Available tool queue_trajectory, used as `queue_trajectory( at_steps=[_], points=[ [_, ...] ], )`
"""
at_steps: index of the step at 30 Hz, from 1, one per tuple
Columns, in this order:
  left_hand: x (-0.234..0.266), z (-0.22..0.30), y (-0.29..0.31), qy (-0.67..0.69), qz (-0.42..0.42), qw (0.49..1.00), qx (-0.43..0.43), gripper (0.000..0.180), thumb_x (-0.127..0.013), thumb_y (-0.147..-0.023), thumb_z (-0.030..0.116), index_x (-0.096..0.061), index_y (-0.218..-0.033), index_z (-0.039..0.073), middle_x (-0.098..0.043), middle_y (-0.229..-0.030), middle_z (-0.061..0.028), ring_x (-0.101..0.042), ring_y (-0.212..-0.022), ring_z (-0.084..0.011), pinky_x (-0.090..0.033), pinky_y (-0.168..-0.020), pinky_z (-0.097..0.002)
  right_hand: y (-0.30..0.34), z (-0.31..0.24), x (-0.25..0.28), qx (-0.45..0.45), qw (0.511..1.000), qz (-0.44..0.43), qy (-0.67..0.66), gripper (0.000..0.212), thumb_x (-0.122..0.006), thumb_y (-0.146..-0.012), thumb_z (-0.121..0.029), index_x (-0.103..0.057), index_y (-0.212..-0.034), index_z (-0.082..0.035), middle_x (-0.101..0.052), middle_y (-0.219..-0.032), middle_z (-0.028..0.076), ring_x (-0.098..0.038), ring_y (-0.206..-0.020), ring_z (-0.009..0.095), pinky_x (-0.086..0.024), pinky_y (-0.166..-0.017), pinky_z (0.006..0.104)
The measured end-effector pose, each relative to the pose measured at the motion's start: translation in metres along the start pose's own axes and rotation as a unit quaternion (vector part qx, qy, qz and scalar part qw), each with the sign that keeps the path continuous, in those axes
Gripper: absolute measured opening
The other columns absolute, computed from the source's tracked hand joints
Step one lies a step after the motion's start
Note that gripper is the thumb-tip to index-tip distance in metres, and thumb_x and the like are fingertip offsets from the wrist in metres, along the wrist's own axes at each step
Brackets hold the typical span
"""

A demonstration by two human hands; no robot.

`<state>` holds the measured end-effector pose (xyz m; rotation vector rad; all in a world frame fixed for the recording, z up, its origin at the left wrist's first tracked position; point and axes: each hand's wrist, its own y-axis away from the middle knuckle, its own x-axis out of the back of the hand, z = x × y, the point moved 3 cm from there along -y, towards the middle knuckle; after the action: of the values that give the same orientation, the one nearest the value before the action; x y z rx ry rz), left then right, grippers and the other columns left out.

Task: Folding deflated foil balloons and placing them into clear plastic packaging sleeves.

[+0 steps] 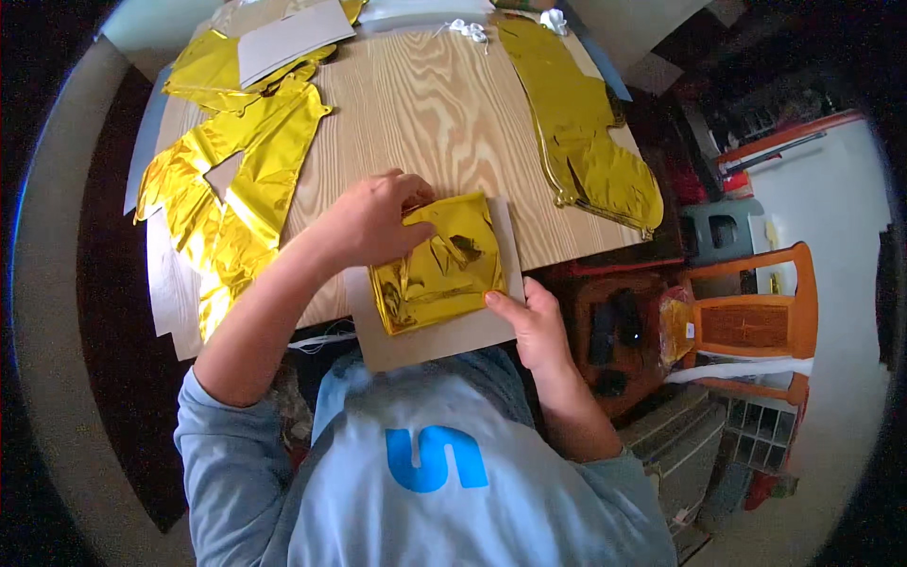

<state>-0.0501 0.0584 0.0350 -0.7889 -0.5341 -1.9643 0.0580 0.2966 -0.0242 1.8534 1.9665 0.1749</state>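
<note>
A folded gold foil balloon, creased into a near square, lies on a sheet of grey cardboard at the table's near edge. Over its far left part my left hand is bent, with the thumb on the foil and the fingers curled at its edge; the fingertips are partly hidden. My right hand grips the near right side of the cardboard. Its thumb presses the foil's corner from above, and the other fingers are mostly hidden beneath.
Flat gold foil balloons lie on the wooden table, one at left and another at right. Grey card rests on foil at the far left. White string lies at the back. A wooden chair stands at right.
</note>
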Motion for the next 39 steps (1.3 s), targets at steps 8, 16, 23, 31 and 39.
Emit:
queue_trajectory(
  at_steps=[8, 16, 23, 31, 39],
  points=[
    [0.004, 0.006, -0.018, -0.004, -0.037, 0.999, 0.035, 0.033, -0.065, -0.091, 0.030, -0.072, -0.104, 0.000, -0.073, -0.097, -0.0204, -0.071, -0.089, -0.0362, -0.056, -0.081, -0.0429, 0.002, 0.004, 0.007, 0.057, 0.996, 0.011, 0.066, 0.037, -0.073, -0.086, -0.005, -0.057, -0.119, 0.002, -0.068, -0.105, 0.007, -0.065, -0.093, 0.014, -0.053, -0.087, 0.0302],
    [-0.007, 0.005, -0.007, 0.048, -0.025, 0.992, 0.112, 0.033, -0.061, -0.094, 0.031, -0.071, -0.094, 0.000, -0.070, -0.076, -0.0206, -0.071, -0.074, -0.0370, -0.056, -0.073, -0.0441, 0.012, 0.005, 0.005, 0.090, 0.993, 0.022, 0.075, 0.044, -0.072, -0.087, -0.005, -0.052, -0.125, 0.002, -0.065, -0.113, 0.010, -0.062, -0.105, 0.015, -0.050, -0.093, 0.0314],
    [-0.005, 0.033, -0.001, -0.110, 0.027, 0.991, 0.070, 0.057, -0.070, -0.085, 0.054, -0.066, -0.099, -0.001, -0.072, -0.088, -0.0185, -0.072, -0.086, -0.0352, -0.056, -0.078, -0.0437, 0.011, 0.006, 0.001, 0.123, 0.990, 0.019, 0.063, 0.035, -0.070, -0.089, -0.003, -0.054, -0.121, 0.003, -0.066, -0.110, 0.010, -0.063, -0.101, 0.016, -0.050, -0.092, 0.0312],
    [-0.024, 0.030, -0.011, -0.091, 0.042, 0.994, 0.052, 0.068, -0.075, -0.079, 0.058, -0.063, -0.107, -0.002, -0.071, -0.090, -0.0220, -0.071, -0.088, -0.0390, -0.056, -0.076, -0.0455, 0.013, -0.010, -0.007, 0.149, 0.975, 0.039, 0.159, 0.033, -0.070, -0.091, -0.005, -0.056, -0.120, 0.002, -0.066, -0.111, 0.009, -0.061, -0.102, 0.014, -0.048, -0.094, 0.0301],
    [-0.016, 0.006, -0.018, 0.123, 0.010, 0.983, 0.136, 0.031, -0.070, -0.095, 0.028, -0.070, -0.091, -0.003, -0.068, -0.073, -0.0040, -0.058, -0.063, -0.0086, -0.048, -0.055, -0.0286, 0.013, -0.002, -0.005, 0.166, 0.978, 0.038, 0.122, 0.035, -0.070, -0.092, -0.006, -0.055, -0.122, 0.002, -0.066, -0.112, 0.008, -0.063, -0.101, 0.015, -0.050, -0.092, 0.0301]
  ],
)
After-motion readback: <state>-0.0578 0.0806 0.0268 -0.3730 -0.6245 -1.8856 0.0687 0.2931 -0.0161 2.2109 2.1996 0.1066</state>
